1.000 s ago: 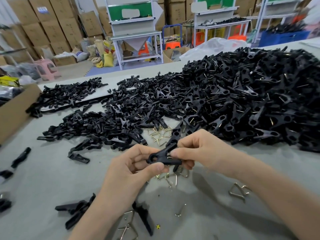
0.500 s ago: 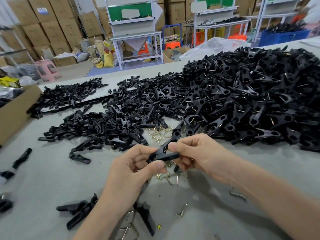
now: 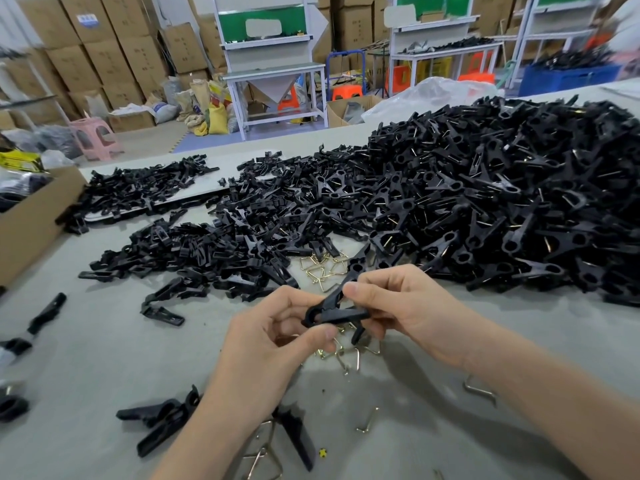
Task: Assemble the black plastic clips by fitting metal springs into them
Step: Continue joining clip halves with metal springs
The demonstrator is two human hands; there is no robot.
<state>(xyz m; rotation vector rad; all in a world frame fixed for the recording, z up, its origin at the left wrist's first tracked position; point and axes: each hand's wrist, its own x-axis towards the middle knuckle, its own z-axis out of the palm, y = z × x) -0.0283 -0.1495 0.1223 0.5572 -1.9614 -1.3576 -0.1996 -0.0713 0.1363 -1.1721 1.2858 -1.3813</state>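
Both hands hold one black plastic clip (image 3: pixel 332 311) above the grey table. My left hand (image 3: pixel 273 337) pinches its looped end between thumb and fingers. My right hand (image 3: pixel 408 306) grips the other end, with one clip arm sticking up past the fingers. Brass-coloured metal springs (image 3: pixel 320 268) lie just beyond the hands, and more springs (image 3: pixel 346 355) lie under them. A huge heap of black clips (image 3: pixel 485 202) fills the right and middle of the table. Whether a spring sits inside the held clip is hidden.
A cardboard box (image 3: pixel 31 216) stands at the left edge. Loose clip halves (image 3: pixel 159 417) lie near my left forearm, single springs (image 3: pixel 479 389) by my right wrist. A flat pile of clip parts (image 3: pixel 145 188) lies at the back left. Benches and cartons stand beyond the table.
The hands and clip have shifted slightly up and away from me. The clip has tilted a little in the grip; both hands keep hold.
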